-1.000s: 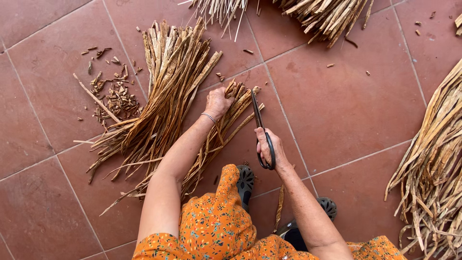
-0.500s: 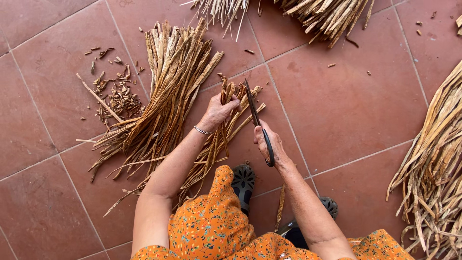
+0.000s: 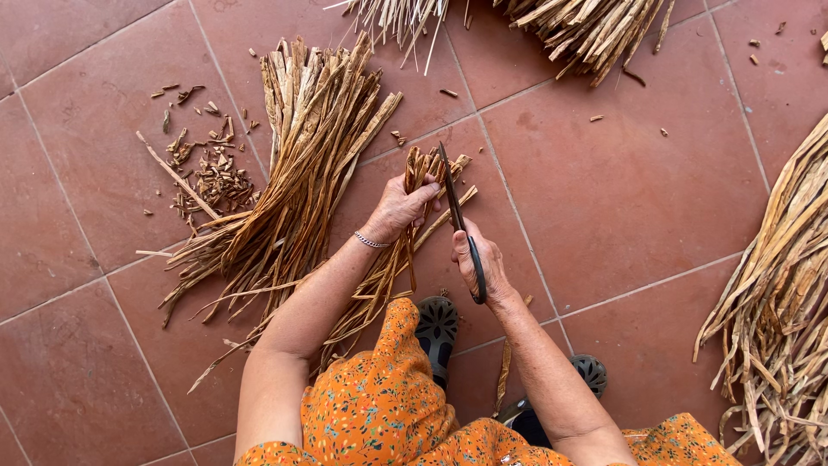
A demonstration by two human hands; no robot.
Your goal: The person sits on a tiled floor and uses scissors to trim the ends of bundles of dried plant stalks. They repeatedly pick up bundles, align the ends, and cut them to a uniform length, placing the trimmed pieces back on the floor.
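My left hand [image 3: 398, 207] grips a small bunch of dried plant strips [image 3: 424, 168] near its upper end, lifting it off the red tiled floor. My right hand [image 3: 479, 259] holds a pair of black scissors [image 3: 457, 220] by the handles, blades pointing up and lying against the right side of the bunch's tips. A large fan-shaped pile of the same dried strips [image 3: 297, 164] lies on the floor just left of my left hand. A thin bracelet sits on my left wrist.
Short cut-off scraps [image 3: 211, 173] are scattered left of the big pile. More bundles of dried strips lie at the top edge [image 3: 586, 26] and along the right edge [image 3: 776, 293]. My sandalled feet [image 3: 438, 324] and orange patterned clothing fill the bottom.
My left hand has pulled the small bunch upward and gathered its tips. The scissors in my right hand have swung up against the bunch's top end.
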